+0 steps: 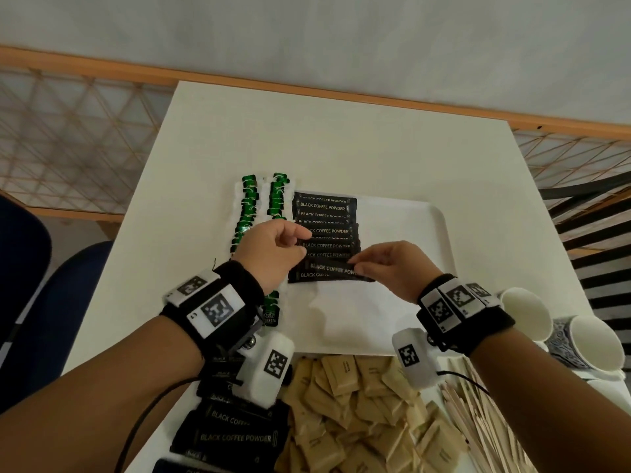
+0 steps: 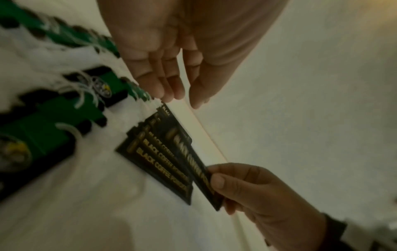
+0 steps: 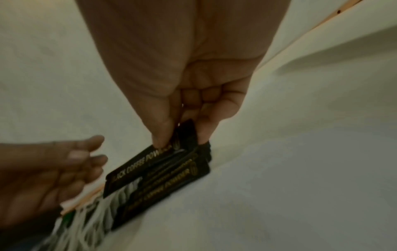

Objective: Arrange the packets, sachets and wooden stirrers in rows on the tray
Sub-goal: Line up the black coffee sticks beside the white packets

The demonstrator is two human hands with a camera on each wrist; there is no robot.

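On the tray, near end of the coffee row: I see both hands meeting over one black sachet.

Right hand (image 3: pixel 187 105): thumb and forefinger pinch the right end of the held sachet (image 1: pixel 333 269), a flat, glossy black strip with gold "BLACK COFFEE POWDER" lettering; remaining fingers folded into the palm.

Left hand (image 1: pixel 273 256): fingers loosely bent, tips close together at the sachet's left end; I cannot tell from any view whether they touch it.

Held sachet position: slightly tilted, overlapping the nearest strips of the coffee row.

Coffee row (image 1: pixel 326 230): matching black strips, shingled one over the next, running away from me.

Tray (image 1: pixel 433 230): smooth white, rounded corner, shallow raised rim.

Tea packets (image 1: pixel 247 213): glossy green tags with white string, two columns left of the coffee row.

Loose stock, near table edge: black sachets (image 1: pixel 235 435) heaped left; tan paper sachets (image 1: pixel 345 404), matte and creased, centre; wooden stirrers (image 1: pixel 478 414), thin pale slats, right.

Paper cups (image 1: pixel 560 322): white, lying on their sides, far right.

Table (image 1: pixel 324 138): matte white, square-edged.
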